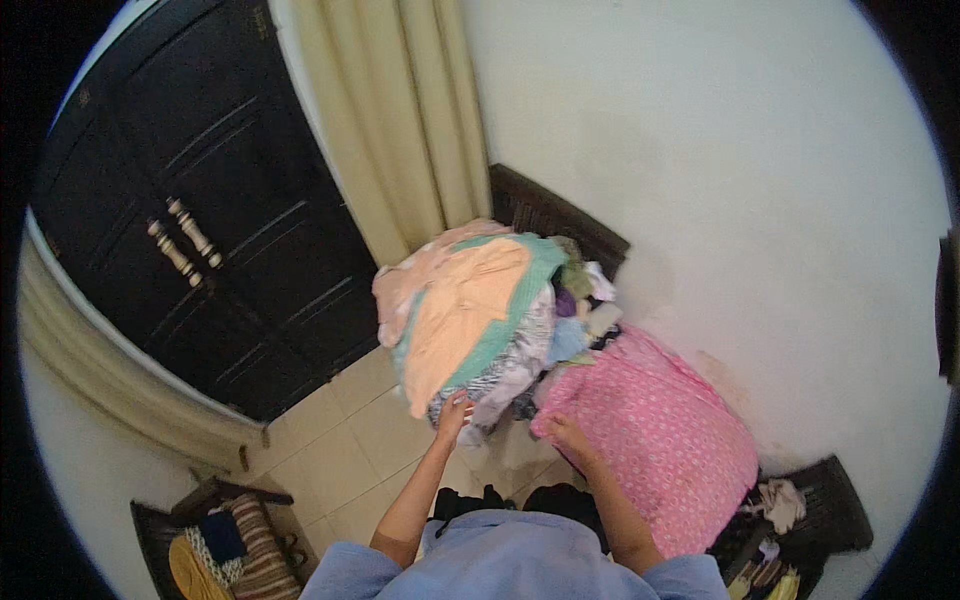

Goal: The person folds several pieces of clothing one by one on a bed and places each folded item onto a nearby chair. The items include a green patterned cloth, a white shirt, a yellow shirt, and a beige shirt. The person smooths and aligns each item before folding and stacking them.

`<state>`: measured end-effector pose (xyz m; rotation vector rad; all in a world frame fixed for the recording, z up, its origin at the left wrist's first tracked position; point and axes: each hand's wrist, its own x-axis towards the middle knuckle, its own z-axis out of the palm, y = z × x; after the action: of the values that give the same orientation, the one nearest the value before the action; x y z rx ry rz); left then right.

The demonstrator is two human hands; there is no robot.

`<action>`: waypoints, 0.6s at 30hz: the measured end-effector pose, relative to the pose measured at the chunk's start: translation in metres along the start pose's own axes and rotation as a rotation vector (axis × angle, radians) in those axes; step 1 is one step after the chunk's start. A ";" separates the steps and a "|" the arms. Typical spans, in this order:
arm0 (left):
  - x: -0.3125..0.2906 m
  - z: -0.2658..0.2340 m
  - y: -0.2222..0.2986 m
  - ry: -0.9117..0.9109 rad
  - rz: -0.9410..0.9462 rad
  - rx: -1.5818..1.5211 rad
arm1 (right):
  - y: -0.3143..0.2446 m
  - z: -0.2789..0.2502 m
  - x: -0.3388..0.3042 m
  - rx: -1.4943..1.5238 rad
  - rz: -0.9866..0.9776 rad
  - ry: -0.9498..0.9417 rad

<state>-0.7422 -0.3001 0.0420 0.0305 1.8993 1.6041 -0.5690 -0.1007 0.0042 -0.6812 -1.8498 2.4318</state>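
A heap of clothes and cloths (pixel 560 280) is piled on a dark wooden seat. On top lies a peach garment (pixel 465 300) over a green cloth (pixel 540 262), with a black-and-white patterned cloth (pixel 525 345) below them. My left hand (pixel 455 415) is at the heap's near edge, close to the patterned cloth, its fingers apart and nothing visible in them. To the right, a pink floral cloth (pixel 660 420) spreads over the seat. My right hand (pixel 570 437) is closed on its near left edge. What lies under the pink cloth is hidden.
Dark double doors (pixel 190 200) stand at the left beside a beige curtain (pixel 400 110). A wooden chair (pixel 165 515) with folded cloths is at the lower left. A dark wooden armrest (pixel 840 505) with a crumpled cloth (pixel 780 505) is at the lower right. Pale tiles (pixel 350 455) cover the floor.
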 end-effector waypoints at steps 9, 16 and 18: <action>0.033 -0.091 0.029 0.288 -0.012 -0.208 | -0.046 0.084 0.151 -0.258 0.155 -0.246; 0.080 -0.089 0.076 0.268 0.002 -0.250 | -0.072 0.064 0.264 0.145 0.250 0.135; 0.091 -0.087 0.088 0.260 -0.007 -0.251 | -0.075 0.052 0.295 0.266 0.233 0.251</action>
<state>-0.8893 -0.3172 0.0830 -0.3035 1.8657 1.9060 -0.8729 -0.0474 -0.0144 -1.1710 -1.3932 2.5165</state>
